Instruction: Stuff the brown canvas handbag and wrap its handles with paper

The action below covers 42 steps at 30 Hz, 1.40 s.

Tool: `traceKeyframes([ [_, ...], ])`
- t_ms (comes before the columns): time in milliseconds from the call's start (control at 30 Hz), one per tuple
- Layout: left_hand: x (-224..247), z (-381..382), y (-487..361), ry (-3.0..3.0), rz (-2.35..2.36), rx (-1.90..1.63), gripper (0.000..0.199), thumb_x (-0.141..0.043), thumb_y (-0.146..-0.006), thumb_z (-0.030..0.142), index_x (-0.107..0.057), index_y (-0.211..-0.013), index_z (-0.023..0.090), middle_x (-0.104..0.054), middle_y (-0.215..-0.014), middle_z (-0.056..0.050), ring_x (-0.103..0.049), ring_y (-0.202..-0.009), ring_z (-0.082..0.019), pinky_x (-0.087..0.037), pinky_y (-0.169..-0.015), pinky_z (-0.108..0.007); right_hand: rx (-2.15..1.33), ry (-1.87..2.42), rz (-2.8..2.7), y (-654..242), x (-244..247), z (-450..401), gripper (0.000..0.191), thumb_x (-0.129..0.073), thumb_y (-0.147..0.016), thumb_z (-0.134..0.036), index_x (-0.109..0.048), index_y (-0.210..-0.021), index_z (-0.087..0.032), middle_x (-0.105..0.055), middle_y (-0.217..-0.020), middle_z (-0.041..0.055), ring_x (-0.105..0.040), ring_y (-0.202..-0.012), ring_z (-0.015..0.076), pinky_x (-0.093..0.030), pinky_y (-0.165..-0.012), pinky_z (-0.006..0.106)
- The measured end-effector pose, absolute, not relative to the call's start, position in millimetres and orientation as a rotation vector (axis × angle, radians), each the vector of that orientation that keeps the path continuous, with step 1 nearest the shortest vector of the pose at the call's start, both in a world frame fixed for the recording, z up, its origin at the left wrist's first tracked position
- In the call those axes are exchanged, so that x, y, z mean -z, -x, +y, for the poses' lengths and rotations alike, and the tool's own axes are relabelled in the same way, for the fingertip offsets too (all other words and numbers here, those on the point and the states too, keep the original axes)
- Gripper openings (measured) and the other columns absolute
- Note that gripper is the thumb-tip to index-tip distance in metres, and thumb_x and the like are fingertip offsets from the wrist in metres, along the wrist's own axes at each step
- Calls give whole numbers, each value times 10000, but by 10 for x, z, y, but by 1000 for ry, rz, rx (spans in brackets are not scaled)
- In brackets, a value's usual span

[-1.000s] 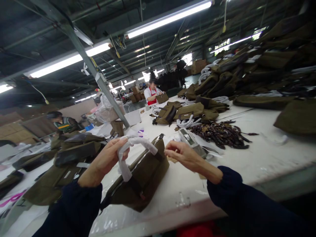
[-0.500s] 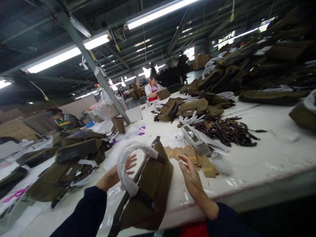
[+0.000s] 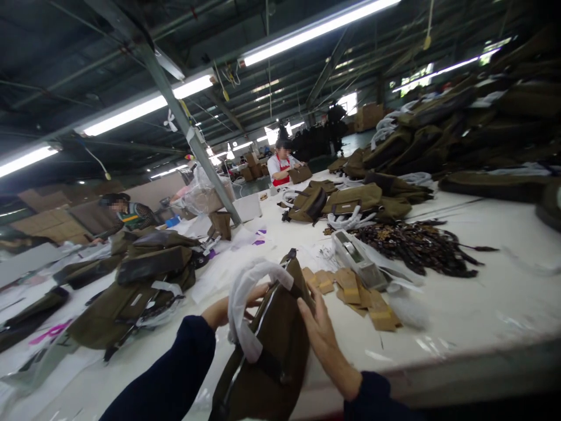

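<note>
An olive canvas bag [image 3: 267, 351] with a glossy dark panel stands tilted up off the table in front of me. Its handle, wrapped in white sheeting [image 3: 249, 298], arcs over the near side. My left hand [image 3: 232, 310] reaches behind that handle, with its fingers against the bag. My right hand [image 3: 322, 345] presses on the bag's right side, fingers spread up its edge. The bag's lower end runs out of view at the bottom of the picture.
Kraft paper tags [image 3: 350, 289] and a metal tape dispenser [image 3: 357, 260] lie right of the bag on the white table [image 3: 460, 310]. Beyond are a heap of dark straps [image 3: 416, 248] and piled olive bags [image 3: 438, 128]. More bags [image 3: 153, 263] lie left. Co-workers sit farther along.
My hands have closed in on the bag from either side, and it now stands more upright. The view has swung, shifting the table contents to the right.
</note>
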<state>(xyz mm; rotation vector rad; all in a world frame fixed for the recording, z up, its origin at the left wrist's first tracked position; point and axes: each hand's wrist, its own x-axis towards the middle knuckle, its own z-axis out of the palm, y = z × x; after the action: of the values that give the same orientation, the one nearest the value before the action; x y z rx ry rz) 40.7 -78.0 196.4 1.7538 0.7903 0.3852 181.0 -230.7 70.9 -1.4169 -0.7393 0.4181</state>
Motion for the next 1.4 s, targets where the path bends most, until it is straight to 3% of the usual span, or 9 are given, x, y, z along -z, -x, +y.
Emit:
traceKeyframes([
  [100, -2203, -821, -248, -1854, 926, -463, 339, -813, -645, 420, -723, -876, 188, -726, -932, -95, -669, -828, -265, -522, -619, -305, -280, 1371, -914, -2186, -1165, -2412, 454, -544, -924, -470, -524, -1304, -223, -567, -1318, 109, -531, -1193, 263, -455, -987, 428],
  [300, -2426, -1674, 137, -1903, 1138, -1283, 229, -645, -853, 435, -587, -953, 237, -605, -827, 1, -557, -714, -159, -468, -647, -259, -83, 1195, -1423, -2367, -1982, -2195, 294, -692, -866, -372, -647, -1120, -230, -676, -1108, 62, -563, -1069, 232, -443, -942, 377],
  [467, -2140, -2142, 34, -1897, 1159, -1201, 447, -786, -739, 381, -568, -1115, 277, -634, -971, -31, -595, -761, -207, -479, -626, -297, -179, 1097, -1580, -2286, -2155, -2067, 142, -632, -917, -339, -688, -937, -210, -692, -930, 35, -598, -896, 185, -450, -860, 320],
  [533, -2070, -2093, -37, -1881, 1127, -1254, 331, -737, -793, 359, -615, -1089, 276, -656, -957, -28, -600, -801, -221, -473, -674, -303, -205, 1091, -1605, -2302, -2183, -2102, 158, -612, -929, -342, -693, -907, -207, -690, -913, 33, -596, -888, 183, -445, -856, 313],
  [700, -2179, -1789, -141, -1953, 1021, -1243, 153, -683, -839, 337, -719, -960, 251, -691, -837, -3, -573, -735, -206, -420, -678, -277, -244, 1115, -1703, -2345, -2225, -2182, 249, -639, -909, -337, -672, -1126, -219, -689, -1033, 41, -604, -919, 184, -441, -837, 290],
  [900, -2387, -1325, -183, -1969, 899, -1134, 168, -728, -786, 331, -772, -897, 212, -731, -816, -11, -598, -759, -211, -427, -706, -269, -76, 1340, -1864, -2366, -2398, -2149, 145, -613, -917, -317, -707, -936, -208, -649, -778, 26, -536, -703, 154, -361, -671, 256],
  [1067, -2465, -1152, -52, -1892, 707, -679, 218, -682, -828, 376, -761, -846, 173, -726, -807, -51, -624, -777, -202, -456, -766, -278, -519, 1271, -2029, -2465, -2565, -2087, 335, -511, -960, -351, -646, -718, -164, -590, -615, -3, -474, -547, 101, -317, -546, 221],
  [1233, -2368, -1070, 80, -1645, 539, -451, 275, -638, -815, 383, -692, -685, 146, -595, -620, -34, -518, -594, -153, -419, -627, -273, -1259, 1099, -1915, -2645, -2477, -2008, 493, -483, -938, -568, -688, -866, -125, -596, -607, -6, -497, -516, 98, -391, -535, 214],
  [1400, -2172, -907, 108, -1599, 524, -418, 337, -643, -830, 411, -652, -632, 137, -536, -567, -6, -443, -531, -110, -361, -574, -253, -1266, 1055, -1785, -2827, -2293, -1999, 526, -529, -920, -577, -697, -762, -104, -495, -538, -38, -373, -495, 67, -364, -550, 209],
])
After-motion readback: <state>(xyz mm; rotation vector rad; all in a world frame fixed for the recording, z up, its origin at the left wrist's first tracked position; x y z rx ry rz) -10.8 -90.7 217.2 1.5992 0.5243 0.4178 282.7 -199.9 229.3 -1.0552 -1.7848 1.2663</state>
